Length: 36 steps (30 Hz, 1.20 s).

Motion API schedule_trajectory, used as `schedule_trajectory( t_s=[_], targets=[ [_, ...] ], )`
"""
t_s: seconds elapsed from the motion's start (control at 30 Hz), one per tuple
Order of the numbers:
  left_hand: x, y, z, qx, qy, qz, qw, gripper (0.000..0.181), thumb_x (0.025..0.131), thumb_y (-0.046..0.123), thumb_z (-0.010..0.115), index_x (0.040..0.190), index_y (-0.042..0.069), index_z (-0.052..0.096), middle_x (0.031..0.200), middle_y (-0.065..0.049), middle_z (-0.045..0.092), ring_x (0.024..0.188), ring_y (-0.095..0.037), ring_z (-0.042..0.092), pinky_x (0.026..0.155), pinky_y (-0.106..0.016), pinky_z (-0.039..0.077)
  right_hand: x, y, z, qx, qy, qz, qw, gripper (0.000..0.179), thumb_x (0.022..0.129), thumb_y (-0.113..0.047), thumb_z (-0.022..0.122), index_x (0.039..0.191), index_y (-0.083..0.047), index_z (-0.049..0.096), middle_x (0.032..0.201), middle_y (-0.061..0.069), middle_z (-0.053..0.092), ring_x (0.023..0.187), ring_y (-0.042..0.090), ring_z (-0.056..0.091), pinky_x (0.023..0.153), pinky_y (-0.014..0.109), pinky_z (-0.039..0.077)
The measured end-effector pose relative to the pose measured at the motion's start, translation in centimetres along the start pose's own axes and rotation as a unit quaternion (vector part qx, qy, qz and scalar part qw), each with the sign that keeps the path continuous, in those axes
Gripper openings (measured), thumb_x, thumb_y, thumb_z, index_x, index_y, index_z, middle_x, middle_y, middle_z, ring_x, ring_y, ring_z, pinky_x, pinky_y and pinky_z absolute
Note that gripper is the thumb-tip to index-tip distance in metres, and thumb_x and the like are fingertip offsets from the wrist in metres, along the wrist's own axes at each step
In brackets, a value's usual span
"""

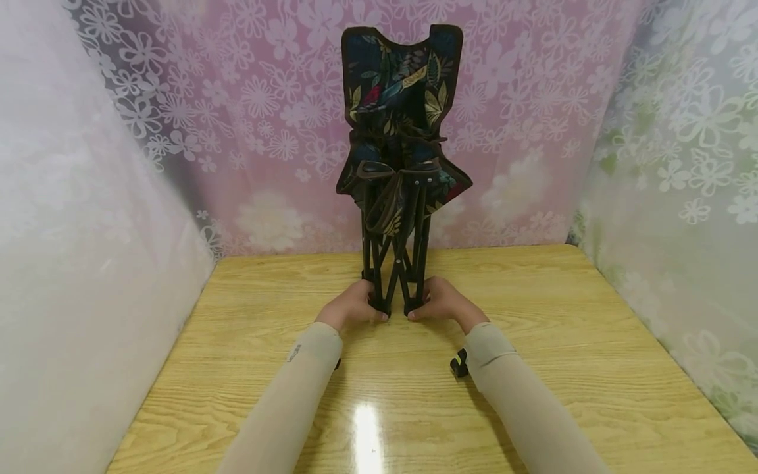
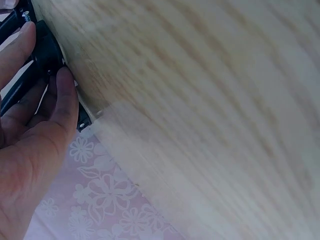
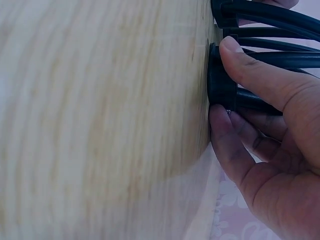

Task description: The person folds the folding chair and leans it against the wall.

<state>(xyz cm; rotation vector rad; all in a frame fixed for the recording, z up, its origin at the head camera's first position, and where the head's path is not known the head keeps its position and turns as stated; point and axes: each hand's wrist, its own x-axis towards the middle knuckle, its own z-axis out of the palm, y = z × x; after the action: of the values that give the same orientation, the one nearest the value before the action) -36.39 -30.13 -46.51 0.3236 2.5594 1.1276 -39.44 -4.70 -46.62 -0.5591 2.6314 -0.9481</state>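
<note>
A folding chair (image 1: 395, 118) with dark leaf-print fabric and black tube legs stands upright on the table, its frame folded close together. My left hand (image 1: 351, 305) grips the front left foot of the chair, thumb on the near side. In the left wrist view, the fingers and thumb pinch that black plastic foot (image 2: 47, 47). On the other side my right hand (image 1: 445, 304) grips the front right foot. The right wrist view shows the thumb and fingers around this black foot (image 3: 222, 82). The two front feet stand slightly apart. The rear feet are partly hidden.
The wood-grain table (image 1: 237, 395) reaches back to a pink flower-print curtain (image 1: 266, 131). Pale sheets hang at the left and right sides. A black strap piece (image 1: 459, 363) shows beside the right sleeve.
</note>
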Motion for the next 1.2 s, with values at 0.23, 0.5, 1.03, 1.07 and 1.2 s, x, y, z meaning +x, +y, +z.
schedule_trajectory(
  t_s=[0.23, 0.5, 1.03, 1.07, 1.2],
  targets=[
    [0.13, -0.22, 0.15, 0.002, -0.004, -0.002, 1.0, 0.052, 0.088, 0.023, 0.09, 0.128, 0.0, 0.066, 0.124, -0.015, 0.07, 0.114, -0.029, 0.068, 0.101, -0.046, 0.057, -0.05, 0.09, 0.19, 0.002, 0.0, 0.011, 0.9999, 0.042, 0.082, -0.026, 0.095, 0.112, 0.0, 0.079, 0.088, 0.01, 0.072, 0.071, 0.019, 0.056, 0.064, 0.031, 0.047],
    [0.15, -0.29, -0.07, 0.005, -0.001, 0.0, 1.0, 0.057, 0.089, 0.025, 0.089, 0.133, -0.001, 0.064, 0.129, -0.017, 0.069, 0.118, -0.031, 0.067, 0.104, -0.048, 0.056, 0.02, -0.28, -0.11, -0.012, 0.005, 0.016, 0.9998, 0.043, 0.083, -0.027, 0.094, 0.112, 0.0, 0.079, 0.09, 0.01, 0.073, 0.074, 0.019, 0.057, 0.065, 0.032, 0.047],
    [0.0, -0.31, -0.06, -0.002, 0.001, 0.004, 1.0, 0.053, 0.09, 0.024, 0.088, 0.131, 0.0, 0.065, 0.128, -0.016, 0.069, 0.117, -0.03, 0.067, 0.104, -0.048, 0.055, 0.15, -0.49, -0.09, -0.016, 0.003, 0.034, 0.9993, 0.044, 0.083, -0.029, 0.094, 0.112, -0.001, 0.079, 0.097, 0.012, 0.074, 0.083, 0.022, 0.065, 0.072, 0.035, 0.054],
    [-0.02, -0.29, -0.08, -0.002, 0.002, 0.005, 1.0, 0.053, 0.09, 0.023, 0.088, 0.132, 0.0, 0.065, 0.128, -0.016, 0.069, 0.117, -0.031, 0.067, 0.104, -0.048, 0.055, 0.18, -0.5, -0.11, -0.017, 0.003, 0.036, 0.9992, 0.044, 0.083, -0.029, 0.094, 0.112, -0.001, 0.079, 0.097, 0.012, 0.074, 0.083, 0.022, 0.065, 0.072, 0.035, 0.054],
    [-0.06, -0.23, -0.18, -0.002, 0.002, 0.006, 1.0, 0.054, 0.09, 0.023, 0.087, 0.133, 0.0, 0.064, 0.129, -0.016, 0.069, 0.117, -0.03, 0.067, 0.105, -0.048, 0.055, 0.21, -0.63, -0.17, -0.014, 0.002, 0.042, 0.999, 0.043, 0.083, -0.029, 0.094, 0.112, -0.001, 0.079, 0.095, 0.012, 0.074, 0.08, 0.022, 0.062, 0.069, 0.034, 0.051]
  ],
)
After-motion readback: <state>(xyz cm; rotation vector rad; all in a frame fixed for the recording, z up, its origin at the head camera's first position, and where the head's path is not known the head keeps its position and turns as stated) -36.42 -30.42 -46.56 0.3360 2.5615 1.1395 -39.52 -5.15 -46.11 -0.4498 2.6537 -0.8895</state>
